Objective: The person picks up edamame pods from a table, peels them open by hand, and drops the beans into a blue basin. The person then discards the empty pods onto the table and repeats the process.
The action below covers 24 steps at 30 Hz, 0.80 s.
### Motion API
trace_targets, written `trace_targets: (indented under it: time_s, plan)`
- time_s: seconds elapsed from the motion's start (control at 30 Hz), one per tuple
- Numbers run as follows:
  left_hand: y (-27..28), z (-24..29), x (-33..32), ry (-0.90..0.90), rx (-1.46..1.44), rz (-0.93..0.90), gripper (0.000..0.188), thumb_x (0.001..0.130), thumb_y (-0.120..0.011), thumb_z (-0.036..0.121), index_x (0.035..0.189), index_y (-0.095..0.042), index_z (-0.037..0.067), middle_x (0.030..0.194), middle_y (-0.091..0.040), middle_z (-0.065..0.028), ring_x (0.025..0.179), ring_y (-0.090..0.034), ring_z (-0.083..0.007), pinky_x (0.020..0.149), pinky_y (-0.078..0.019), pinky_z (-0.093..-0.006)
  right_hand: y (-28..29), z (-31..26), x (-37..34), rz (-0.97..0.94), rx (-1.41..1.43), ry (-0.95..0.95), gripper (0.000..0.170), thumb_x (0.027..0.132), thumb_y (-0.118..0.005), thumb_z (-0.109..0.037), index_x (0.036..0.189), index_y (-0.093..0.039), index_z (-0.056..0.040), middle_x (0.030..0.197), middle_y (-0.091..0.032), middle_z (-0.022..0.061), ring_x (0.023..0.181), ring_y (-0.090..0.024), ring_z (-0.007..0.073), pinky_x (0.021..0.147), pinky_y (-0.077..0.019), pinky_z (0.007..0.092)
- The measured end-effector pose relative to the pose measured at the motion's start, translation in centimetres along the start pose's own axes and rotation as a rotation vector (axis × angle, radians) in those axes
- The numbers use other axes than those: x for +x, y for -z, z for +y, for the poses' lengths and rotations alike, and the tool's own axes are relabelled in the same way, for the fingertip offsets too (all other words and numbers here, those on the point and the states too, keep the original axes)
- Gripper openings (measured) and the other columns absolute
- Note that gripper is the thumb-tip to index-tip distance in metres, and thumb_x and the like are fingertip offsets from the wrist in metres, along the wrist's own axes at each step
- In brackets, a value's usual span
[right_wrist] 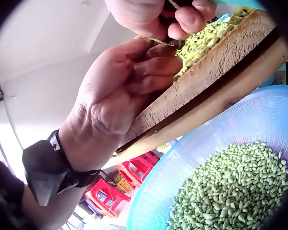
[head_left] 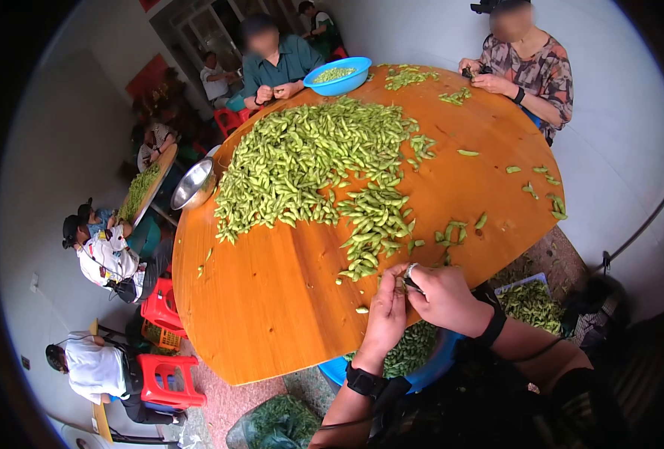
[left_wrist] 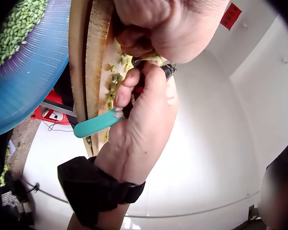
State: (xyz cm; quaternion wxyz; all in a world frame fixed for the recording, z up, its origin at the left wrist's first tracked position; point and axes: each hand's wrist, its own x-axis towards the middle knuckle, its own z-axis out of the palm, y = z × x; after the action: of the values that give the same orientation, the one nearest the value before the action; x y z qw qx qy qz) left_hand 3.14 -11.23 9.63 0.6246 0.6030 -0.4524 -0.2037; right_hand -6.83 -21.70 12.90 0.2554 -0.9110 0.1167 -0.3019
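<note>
My left hand and right hand meet at the near edge of the round wooden table. The right hand grips a turquoise-handled tool with a dark head; its exact kind cannot be told. Between the hands, my left fingers pinch a yellow-green bean pod, mostly covered by fingers. Green bean pods are heaped across the table, and a smaller strip of pods reaches toward my hands. Below the table edge, a blue basket contains shelled beans.
Two people sit across the table, beside a blue basin. A metal bowl stands at the left edge. Loose pods lie right of the strip. Red stools and a plastic bag are on the floor; more people sit behind.
</note>
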Motion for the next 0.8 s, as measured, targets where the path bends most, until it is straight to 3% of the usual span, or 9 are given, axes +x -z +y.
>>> trace_targets:
  time_s: [0.13, 0.17, 0.2, 0.27, 0.3, 0.33, 0.47, 0.63, 0.8]
  plan:
    - [-0.1, 0.3, -0.2, 0.085, -0.006, 0.001, 0.028, 0.104, -0.038, 0.011, 0.129, -0.046, 0.003, 0.101, -0.062, -0.0087, 0.091, -0.059, -0.0169, 0.085, -0.0484, -0.0295, -0.5, -0.1, 0.3, 0.014, 0.008, -0.049, 0.015, 0.077, -0.061, -0.009, 0.091, -0.056, -0.0047, 0.068, -0.061, 0.0148, 0.06, -0.06, 0.0365, 0.052, -0.0468, 0.0458]
    - [-0.5, -0.6, 0.0, 0.006, 0.026, 0.081, 0.027, 0.104, -0.039, 0.013, 0.128, -0.047, 0.004, 0.09, -0.06, -0.0034, 0.077, -0.057, -0.0119, 0.071, -0.0489, -0.0265, -0.1, -0.5, 0.4, -0.043, -0.004, -0.101, 0.016, 0.078, -0.06, -0.01, 0.092, -0.056, -0.0047, 0.07, -0.062, 0.0159, 0.063, -0.061, 0.0375, 0.054, -0.0469, 0.0473]
    - [-0.4, -0.3, 0.1, 0.004, 0.021, 0.079, 0.027, 0.104, -0.039, 0.013, 0.128, -0.047, 0.004, 0.09, -0.06, -0.0034, 0.077, -0.057, -0.0119, 0.071, -0.0489, -0.0265, -0.1, -0.4, 0.7, -0.042, -0.009, -0.102, 0.016, 0.078, -0.06, -0.01, 0.092, -0.056, -0.0047, 0.07, -0.062, 0.0159, 0.063, -0.061, 0.0375, 0.054, -0.0469, 0.0473]
    - [0.3, 1.0, 0.0, 0.332, -0.355, 0.078, 0.027, 0.104, -0.039, 0.014, 0.126, -0.05, 0.005, 0.079, -0.054, 0.0019, 0.062, -0.046, -0.0049, 0.055, -0.04, -0.0203, -0.3, 0.0, 0.7, -0.021, 0.075, -0.146, 0.017, 0.079, -0.06, -0.013, 0.092, -0.058, -0.0023, 0.073, -0.062, 0.0185, 0.068, -0.062, 0.0403, 0.06, -0.0487, 0.0506]
    - [0.1, 2.0, 0.1, 0.346, -0.365, 0.1, 0.026, 0.102, -0.038, 0.014, 0.123, -0.052, 0.006, 0.071, -0.047, 0.006, 0.056, -0.036, -0.0007, 0.049, -0.0288, -0.0167, -0.3, 0.1, 0.9, -0.025, 0.156, -0.211, 0.015, 0.08, -0.059, -0.014, 0.089, -0.058, -0.0019, 0.073, -0.062, 0.021, 0.071, -0.061, 0.0425, 0.063, -0.048, 0.0524]
    - [0.1, 2.3, 0.2, 0.375, -0.384, 0.106, 0.024, 0.101, -0.039, 0.013, 0.12, -0.053, 0.006, 0.068, -0.045, 0.0066, 0.055, -0.037, -0.0015, 0.047, -0.029, -0.0179, -0.6, 0.5, 1.0, -0.001, 0.196, -0.217, 0.013, 0.08, -0.059, -0.013, 0.084, -0.055, -0.0007, 0.071, -0.059, 0.0228, 0.071, -0.06, 0.0439, 0.062, -0.0459, 0.0526]
    - [0.2, 1.0, 0.4, 0.313, -0.458, 0.065, 0.022, 0.1, -0.041, 0.01, 0.117, -0.054, 0.005, 0.071, -0.047, 0.0054, 0.055, -0.036, -0.0021, 0.048, -0.029, -0.0179, 0.3, 1.0, 0.8, -0.06, 0.256, -0.265, 0.017, 0.079, -0.06, -0.011, 0.078, -0.049, 0.0014, 0.068, -0.056, 0.0239, 0.068, -0.057, 0.0445, 0.06, -0.043, 0.0511]
    - [0.1, 1.3, 0.3, 0.297, -0.449, 0.112, 0.019, 0.099, -0.043, 0.005, 0.115, -0.051, 0.013, 0.086, -0.049, 0.0071, 0.065, -0.037, -0.0001, 0.056, -0.0314, -0.0147, 0.8, 0.7, 0.7, -0.13, 0.334, -0.297, 0.017, 0.081, -0.06, -0.008, 0.078, -0.047, 0.0031, 0.068, -0.055, 0.0244, 0.067, -0.057, 0.0442, 0.058, -0.0425, 0.0492]
    - [-0.2, 2.2, 0.3, 0.325, -0.431, 0.122, 0.017, 0.101, -0.043, 0.009, 0.117, -0.05, 0.013, 0.083, -0.048, 0.008, 0.065, -0.036, -0.0001, 0.057, -0.0323, -0.0152, 0.0, 0.2, -0.4, -0.011, 0.273, -0.083, 0.017, 0.084, -0.062, -0.006, 0.089, -0.048, 0.0001, 0.066, -0.054, 0.0212, 0.064, -0.057, 0.0408, 0.054, -0.0419, 0.0442]
